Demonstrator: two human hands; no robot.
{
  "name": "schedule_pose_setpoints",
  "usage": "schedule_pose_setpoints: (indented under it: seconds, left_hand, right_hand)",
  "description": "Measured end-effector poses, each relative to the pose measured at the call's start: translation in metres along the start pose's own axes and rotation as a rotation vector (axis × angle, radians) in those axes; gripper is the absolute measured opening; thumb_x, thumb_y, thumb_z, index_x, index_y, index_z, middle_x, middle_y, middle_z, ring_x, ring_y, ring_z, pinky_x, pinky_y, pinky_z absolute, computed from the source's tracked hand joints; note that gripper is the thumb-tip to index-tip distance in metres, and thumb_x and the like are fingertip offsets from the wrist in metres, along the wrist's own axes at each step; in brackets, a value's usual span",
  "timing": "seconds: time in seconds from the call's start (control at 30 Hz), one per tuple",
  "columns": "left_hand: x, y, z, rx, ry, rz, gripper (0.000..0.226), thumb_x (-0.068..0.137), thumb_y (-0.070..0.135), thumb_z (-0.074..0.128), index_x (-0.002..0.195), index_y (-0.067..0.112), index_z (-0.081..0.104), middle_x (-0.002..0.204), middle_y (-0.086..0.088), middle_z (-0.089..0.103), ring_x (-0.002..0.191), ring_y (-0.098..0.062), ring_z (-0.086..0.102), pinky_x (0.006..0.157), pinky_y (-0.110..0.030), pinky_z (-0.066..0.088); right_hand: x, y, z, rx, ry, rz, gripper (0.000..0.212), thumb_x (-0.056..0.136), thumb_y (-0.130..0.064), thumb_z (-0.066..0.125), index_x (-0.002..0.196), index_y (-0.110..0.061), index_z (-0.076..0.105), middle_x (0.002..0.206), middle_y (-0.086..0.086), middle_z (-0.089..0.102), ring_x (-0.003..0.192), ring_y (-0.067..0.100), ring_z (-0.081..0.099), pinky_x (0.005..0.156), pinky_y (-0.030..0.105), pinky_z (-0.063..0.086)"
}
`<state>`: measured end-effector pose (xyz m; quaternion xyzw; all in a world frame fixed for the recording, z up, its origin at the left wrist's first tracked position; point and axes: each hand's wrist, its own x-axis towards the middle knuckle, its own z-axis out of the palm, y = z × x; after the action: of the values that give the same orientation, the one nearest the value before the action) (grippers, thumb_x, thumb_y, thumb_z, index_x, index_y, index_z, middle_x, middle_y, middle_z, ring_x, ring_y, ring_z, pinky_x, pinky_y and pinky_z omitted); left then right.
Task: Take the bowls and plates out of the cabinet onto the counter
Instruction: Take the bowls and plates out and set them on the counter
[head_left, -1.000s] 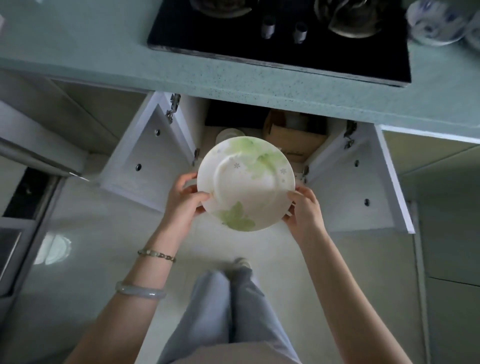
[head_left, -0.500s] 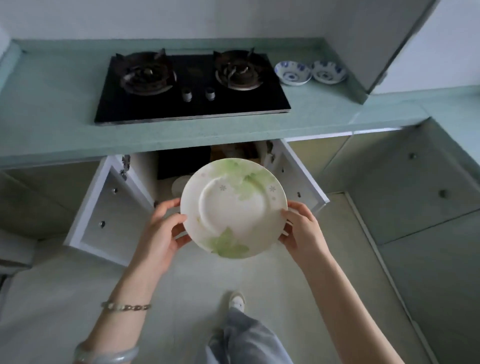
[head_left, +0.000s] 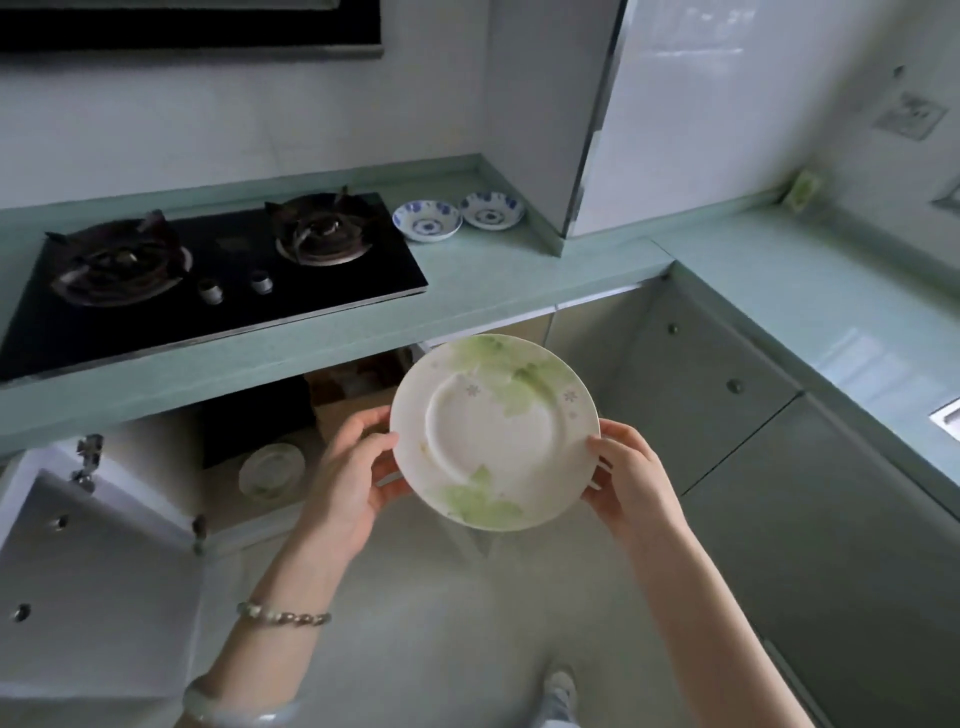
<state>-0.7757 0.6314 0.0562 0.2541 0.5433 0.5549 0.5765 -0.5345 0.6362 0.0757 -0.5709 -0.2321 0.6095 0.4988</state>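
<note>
Counter (head_left: 493, 280) behind | left hand (head_left: 353, 467), right hand (head_left: 631, 475) gripping plate (head_left: 493, 431) rim

The pale green bench (head_left: 467, 283) runs along the wall and turns a corner to the right. A black hob (head_left: 322, 293) is set into its left stretch. Just right of the hob, near the wall, a blue-and-white bowl (head_left: 427, 221) sits beside a second bowl (head_left: 492, 209). Below, on the bottom of the open cabinet (head_left: 228, 512), lies a pale dish (head_left: 271, 470), with a brown box (head_left: 353, 408) behind it.
</note>
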Motion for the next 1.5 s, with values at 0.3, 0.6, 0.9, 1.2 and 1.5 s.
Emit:
schedule_pose_setpoints:
  seconds: [0.3,0.6,0.9,1.2,1.5]
  left_hand:
    - [0.041,-0.024,0.144,-0.092,0.046,-0.025,0.031,0.091,-0.004,0.045,0.114,0.012,0.059,0.093,-0.014,0.066,0.075,-0.026,0.063,0.065,-0.041,0.055]
    - [0.100,-0.022,0.199,-0.093,0.146,-0.002,0.026,0.095,0.005,0.047,0.117,0.010,0.058,0.097,-0.018,0.062,0.086,-0.030,0.058,0.066,-0.042,0.055]
    - [0.220,-0.009,0.208,-0.177,0.231,0.019,0.028,0.092,0.002,0.047,0.110,0.017,0.062,0.088,-0.010,0.065,0.073,-0.021,0.062,0.054,-0.032,0.053]
    - [0.321,0.017,0.195,-0.220,0.336,-0.014,0.024,0.095,0.010,0.050,0.116,0.017,0.060,0.100,-0.012,0.068,0.077,-0.018,0.069,0.054,-0.030,0.055]
    - [0.405,0.012,0.173,-0.166,0.507,-0.085,0.026,0.096,0.006,0.046,0.115,0.010,0.064,0.104,-0.009,0.072,0.094,-0.024,0.068,0.075,-0.037,0.055]
  right_hand:
    - [0.097,-0.095,-0.090,-0.074,-0.078,-0.002,0.021,0.086,0.000,0.051,0.101,-0.010,0.062,0.064,0.002,0.063,0.052,0.014,0.057,0.054,0.030,0.048]
    - [0.193,-0.129,-0.098,-0.115,-0.139,0.051,0.021,0.085,-0.001,0.051,0.101,-0.008,0.063,0.058,0.000,0.063,0.046,0.013,0.057,0.044,0.025,0.047]
    - [0.319,-0.162,-0.038,-0.197,-0.206,0.064,0.021,0.084,-0.001,0.054,0.101,-0.010,0.064,0.067,0.005,0.069,0.057,0.021,0.064,0.051,0.031,0.051]
    - [0.433,-0.179,0.050,-0.295,-0.232,0.131,0.020,0.084,0.002,0.050,0.095,-0.012,0.062,0.081,0.011,0.060,0.057,0.021,0.057,0.049,0.028,0.046]
    - [0.539,-0.164,0.121,-0.456,-0.264,0.196,0.026,0.088,0.004,0.045,0.105,-0.011,0.059,0.104,0.018,0.060,0.087,0.033,0.055,0.055,0.032,0.048]
